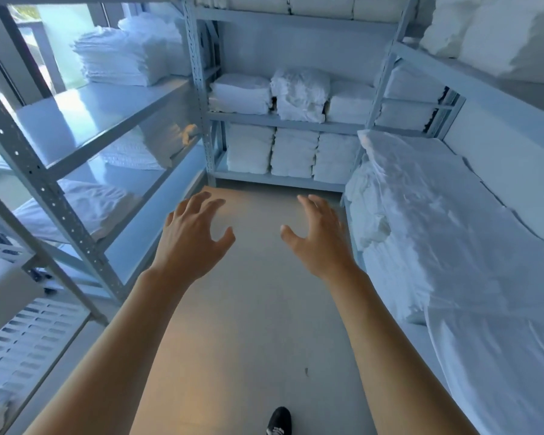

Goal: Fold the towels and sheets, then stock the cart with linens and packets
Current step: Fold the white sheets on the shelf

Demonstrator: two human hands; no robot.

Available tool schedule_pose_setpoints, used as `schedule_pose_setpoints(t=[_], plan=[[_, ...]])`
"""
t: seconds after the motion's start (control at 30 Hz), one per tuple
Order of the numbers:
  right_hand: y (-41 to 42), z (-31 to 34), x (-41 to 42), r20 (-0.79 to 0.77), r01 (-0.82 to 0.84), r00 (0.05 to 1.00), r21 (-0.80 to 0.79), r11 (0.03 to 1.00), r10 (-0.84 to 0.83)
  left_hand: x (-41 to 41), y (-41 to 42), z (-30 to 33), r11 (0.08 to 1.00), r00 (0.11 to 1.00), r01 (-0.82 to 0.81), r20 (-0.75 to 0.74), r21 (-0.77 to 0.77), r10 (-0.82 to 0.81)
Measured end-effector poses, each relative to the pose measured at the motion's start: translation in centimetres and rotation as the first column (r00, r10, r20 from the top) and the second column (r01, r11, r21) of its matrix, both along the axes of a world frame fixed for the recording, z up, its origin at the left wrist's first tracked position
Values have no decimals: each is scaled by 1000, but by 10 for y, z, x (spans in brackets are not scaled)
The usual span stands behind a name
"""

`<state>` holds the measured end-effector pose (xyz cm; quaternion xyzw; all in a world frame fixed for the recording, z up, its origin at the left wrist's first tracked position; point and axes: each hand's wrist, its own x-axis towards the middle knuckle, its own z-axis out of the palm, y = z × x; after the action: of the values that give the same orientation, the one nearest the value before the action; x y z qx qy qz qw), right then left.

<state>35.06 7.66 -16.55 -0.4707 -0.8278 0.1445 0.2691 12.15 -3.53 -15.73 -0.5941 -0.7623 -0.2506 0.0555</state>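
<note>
- Left hand (191,237) and right hand (319,235) reach forward over the floor (258,309), fingers spread, holding nothing.
- Folded sheets (292,155) fill the far shelf (280,120).

You have one view only, a wide-angle camera on your head, looking forward and steeply down an aisle floor (258,309). Your left hand (190,238) and right hand (319,238) sit close, mid-picture, empty. Shelves (283,120) with folded linen (292,155) stand farther off, beyond your fingertips; edges bend with the lens.
</note>
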Motion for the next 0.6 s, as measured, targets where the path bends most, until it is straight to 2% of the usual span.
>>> schedule_pose_setpoints(t=[0.27, 0.6], plan=[[143, 5, -4, -44, 17, 999, -59, 998, -20, 0, 146, 13, 999, 999, 15, -35, -43, -17], [274, 21, 57, -74, 133, 988, -33, 991, -135, 48, 311, 35, 987, 984, 155, -80, -34, -157]])
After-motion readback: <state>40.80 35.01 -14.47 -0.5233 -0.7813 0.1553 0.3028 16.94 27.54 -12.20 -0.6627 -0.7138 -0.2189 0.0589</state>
